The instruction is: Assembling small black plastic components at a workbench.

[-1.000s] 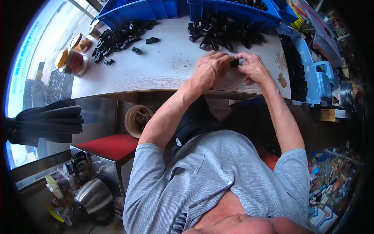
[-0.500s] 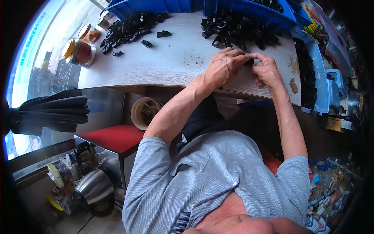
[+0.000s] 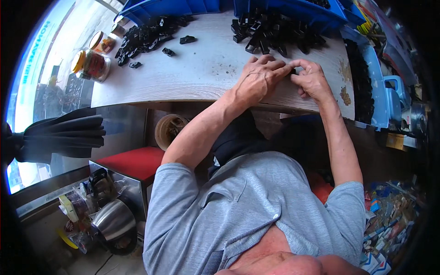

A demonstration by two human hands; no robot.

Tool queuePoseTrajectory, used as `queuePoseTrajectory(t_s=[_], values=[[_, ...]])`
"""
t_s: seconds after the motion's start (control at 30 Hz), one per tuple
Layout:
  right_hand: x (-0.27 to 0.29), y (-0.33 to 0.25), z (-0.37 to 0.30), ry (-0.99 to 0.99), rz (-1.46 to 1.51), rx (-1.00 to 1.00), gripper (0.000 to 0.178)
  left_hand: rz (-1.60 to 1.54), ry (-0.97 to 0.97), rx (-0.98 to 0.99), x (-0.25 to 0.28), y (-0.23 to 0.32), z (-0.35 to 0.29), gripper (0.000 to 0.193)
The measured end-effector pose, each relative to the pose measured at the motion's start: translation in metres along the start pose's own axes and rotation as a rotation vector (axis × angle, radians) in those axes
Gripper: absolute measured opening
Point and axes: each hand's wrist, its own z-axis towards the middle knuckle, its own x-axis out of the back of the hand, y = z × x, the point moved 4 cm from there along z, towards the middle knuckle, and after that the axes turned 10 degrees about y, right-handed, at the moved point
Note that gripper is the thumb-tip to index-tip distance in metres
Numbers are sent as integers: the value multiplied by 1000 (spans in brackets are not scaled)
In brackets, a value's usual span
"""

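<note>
Both of my hands meet above the right part of the white table (image 3: 192,78). My left hand (image 3: 261,78) is closed, knuckles up, its fingers reaching toward the right hand. My right hand (image 3: 312,82) pinches with curled thumb and forefinger. Between the fingertips shows a small black part (image 3: 294,72), mostly hidden, so its kind cannot be made out. Just beyond the hands lies a pile of black plastic parts (image 3: 275,34). Another heap of black parts (image 3: 146,39) spreads at the far left, with a few loose black pieces (image 3: 187,40) beside it.
Blue bins (image 3: 286,16) stand along the far edge. Jars, one with a yellow lid (image 3: 91,64), are at the left edge. A light-blue tray (image 3: 378,91) of black parts borders the right side. Below the table are a bucket (image 3: 167,130) and a red-topped cabinet (image 3: 130,164).
The hands stay together in nearly the same place, with the fingers shifting slightly around the small black part. The view has moved a little.
</note>
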Motion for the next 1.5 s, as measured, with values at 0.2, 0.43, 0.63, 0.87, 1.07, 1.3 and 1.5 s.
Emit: queuePoseTrajectory(t_s=[0.2,0.43,0.63,0.87,1.07,1.3,1.5], values=[[0,1,2,-73,-32,-15,27,63,37,-11,3,2,-10,48],[12,5,-2,44,185,-44,39,259,458,224,108,-88,-46,53],[68,36,27,250,455,-148,34,548,202,344,143,-175,-102,41],[108,42,34,646,504,-199,33,405,106,289,129,-137,-86,42],[29,15,34,203,378,-187,35,324,119,244,104,-110,-71,43],[-17,-17,38,124,121,-213,29,245,132,226,85,-78,-62,38],[-16,-11,38,130,137,-178,20,37,246,289,78,-63,-57,35]])
